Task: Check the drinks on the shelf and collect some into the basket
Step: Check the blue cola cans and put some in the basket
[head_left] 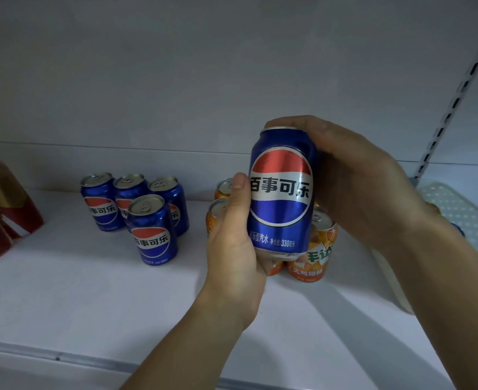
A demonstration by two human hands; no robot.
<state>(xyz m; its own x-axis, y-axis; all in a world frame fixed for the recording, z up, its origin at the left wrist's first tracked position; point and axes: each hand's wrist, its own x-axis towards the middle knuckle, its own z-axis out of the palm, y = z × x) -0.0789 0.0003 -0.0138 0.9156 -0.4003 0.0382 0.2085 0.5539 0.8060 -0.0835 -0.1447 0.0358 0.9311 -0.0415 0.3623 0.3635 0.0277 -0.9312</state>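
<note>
Both of my hands hold one blue cola can (281, 192) upright in the air above the white shelf (91, 299), its label facing me. My left hand (233, 243) grips its lower left side, with the thumb on the label. My right hand (356, 178) wraps the can's top and right side. Several more blue cola cans (136, 212) stand in a cluster on the shelf to the left. Orange soda cans (316, 249) stand behind the held can, partly hidden by it and by my hands.
Red drink packaging (4, 209) stands at the shelf's left end. A white perforated tray or basket (463, 218) lies at the far right, behind my right wrist. A slotted metal upright (451, 108) runs up the right side. The shelf's front edge (63, 358) crosses the bottom.
</note>
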